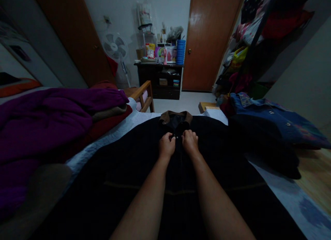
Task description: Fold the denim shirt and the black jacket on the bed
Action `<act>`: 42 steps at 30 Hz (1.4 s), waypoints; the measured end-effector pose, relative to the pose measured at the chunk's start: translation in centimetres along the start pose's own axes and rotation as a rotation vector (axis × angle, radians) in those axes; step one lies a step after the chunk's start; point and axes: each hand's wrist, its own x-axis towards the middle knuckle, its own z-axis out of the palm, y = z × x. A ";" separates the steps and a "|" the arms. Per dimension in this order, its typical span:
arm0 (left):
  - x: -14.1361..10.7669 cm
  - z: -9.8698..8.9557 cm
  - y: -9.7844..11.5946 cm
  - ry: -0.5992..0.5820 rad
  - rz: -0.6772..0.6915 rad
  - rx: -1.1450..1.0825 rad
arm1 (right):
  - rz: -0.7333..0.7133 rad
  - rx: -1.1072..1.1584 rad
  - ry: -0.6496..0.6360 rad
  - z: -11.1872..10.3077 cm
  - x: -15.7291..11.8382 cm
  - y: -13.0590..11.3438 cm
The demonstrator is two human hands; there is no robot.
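Note:
A black jacket [137, 157] with a brown collar [165, 115] lies spread front-up on the bed, its collar at the far end. Just below the collar, my left hand [167, 143] pinches the left edge of the front opening. My right hand [190, 141] is closed on the opposite front edge, a short gap away. Small shiny snaps [177, 137] show between the two hands. A pale seam line crosses the jacket's lower body, partly covered by my forearms.
Purple clothing [51, 119] is heaped on the left over red and grey garments. A blue denim jacket [281, 119] lies at the right. Beyond the bed stand a wooden chair [148, 95], a white fan [115, 47] and a dark cabinet [147, 78]. Pale patterned bedding [292, 195] shows beneath.

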 end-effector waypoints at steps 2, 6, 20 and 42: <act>0.0 0.0 0.0 -0.006 0.001 0.006 | 0.005 0.004 0.003 -0.1 0.1 0.0; 0.0 0.0 0.0 -0.021 0.009 0.020 | 0.023 0.015 -0.029 -0.3 0.3 0.1; 0.2 0.3 -0.1 -0.031 0.013 0.024 | 0.017 0.019 -0.091 -0.2 0.0 -0.2; -0.3 0.1 0.6 -0.117 0.108 0.139 | -0.050 0.251 -0.083 -0.4 1.5 0.9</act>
